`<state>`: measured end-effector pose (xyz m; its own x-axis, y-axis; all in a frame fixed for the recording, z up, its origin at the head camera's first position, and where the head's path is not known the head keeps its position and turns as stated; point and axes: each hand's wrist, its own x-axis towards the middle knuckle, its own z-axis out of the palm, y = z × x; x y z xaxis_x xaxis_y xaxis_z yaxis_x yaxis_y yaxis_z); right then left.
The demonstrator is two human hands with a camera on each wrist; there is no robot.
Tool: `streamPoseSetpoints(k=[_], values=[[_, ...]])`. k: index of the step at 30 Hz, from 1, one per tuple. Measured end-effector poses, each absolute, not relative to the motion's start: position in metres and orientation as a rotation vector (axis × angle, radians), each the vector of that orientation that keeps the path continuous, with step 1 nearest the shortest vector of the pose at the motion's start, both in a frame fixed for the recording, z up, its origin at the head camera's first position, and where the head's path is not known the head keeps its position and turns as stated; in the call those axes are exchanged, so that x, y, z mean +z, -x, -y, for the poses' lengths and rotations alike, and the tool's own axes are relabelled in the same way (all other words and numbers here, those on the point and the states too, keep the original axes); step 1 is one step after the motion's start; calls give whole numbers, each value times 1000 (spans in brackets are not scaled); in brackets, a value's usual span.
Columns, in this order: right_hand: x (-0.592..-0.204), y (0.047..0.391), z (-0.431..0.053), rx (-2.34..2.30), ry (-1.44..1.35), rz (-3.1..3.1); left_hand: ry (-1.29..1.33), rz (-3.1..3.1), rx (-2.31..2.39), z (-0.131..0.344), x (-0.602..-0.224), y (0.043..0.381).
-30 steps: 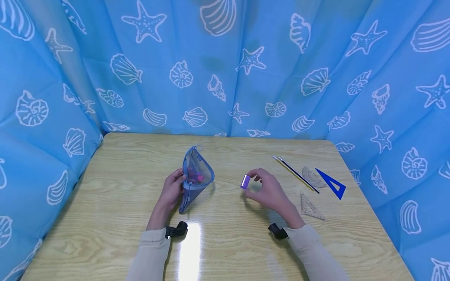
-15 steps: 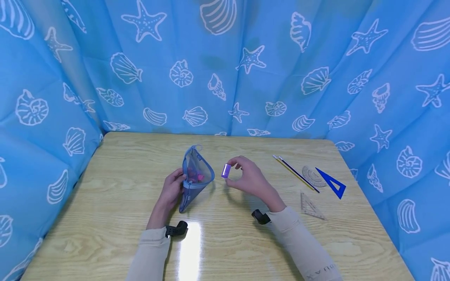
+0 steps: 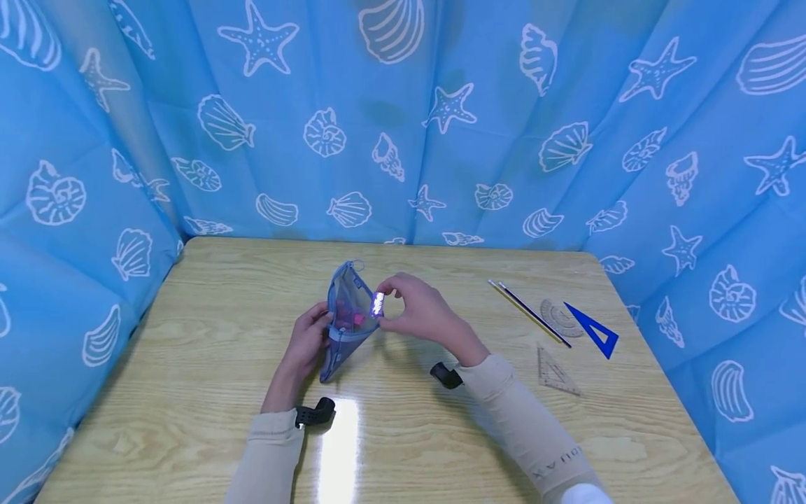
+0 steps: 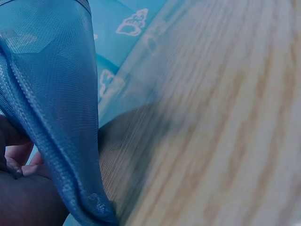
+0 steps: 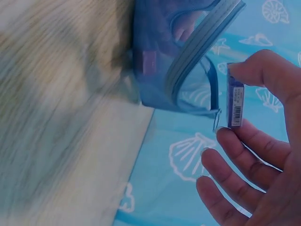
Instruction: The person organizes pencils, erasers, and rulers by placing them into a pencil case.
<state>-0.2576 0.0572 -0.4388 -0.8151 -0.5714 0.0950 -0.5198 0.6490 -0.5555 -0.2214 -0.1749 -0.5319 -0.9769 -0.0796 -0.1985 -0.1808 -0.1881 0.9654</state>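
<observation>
The sleeve (image 3: 519, 428) shows A and X. The right hand (image 3: 420, 309) pinches a purple block (image 3: 377, 305) with a blurry label (image 5: 237, 106), at two o'clock of the blue pouch (image 3: 346, 346) the left hand (image 3: 309, 343) grips.

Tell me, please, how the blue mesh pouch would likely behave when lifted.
The pouch is probably floppy and light, since its mesh looks thin and see-through. The small pink item inside could slide out on tipping, because the pouch gapes open.
</observation>
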Motion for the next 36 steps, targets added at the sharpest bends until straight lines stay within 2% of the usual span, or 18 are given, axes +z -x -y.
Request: streamPoseSetpoints(k=[22,36], values=[[-432,255,-30,-614,1089,-2798,292,-1983,2332,174,-530,219],[-418,255,-22,-539,1144,-2802,168,-2028,2372,183,-502,218]])
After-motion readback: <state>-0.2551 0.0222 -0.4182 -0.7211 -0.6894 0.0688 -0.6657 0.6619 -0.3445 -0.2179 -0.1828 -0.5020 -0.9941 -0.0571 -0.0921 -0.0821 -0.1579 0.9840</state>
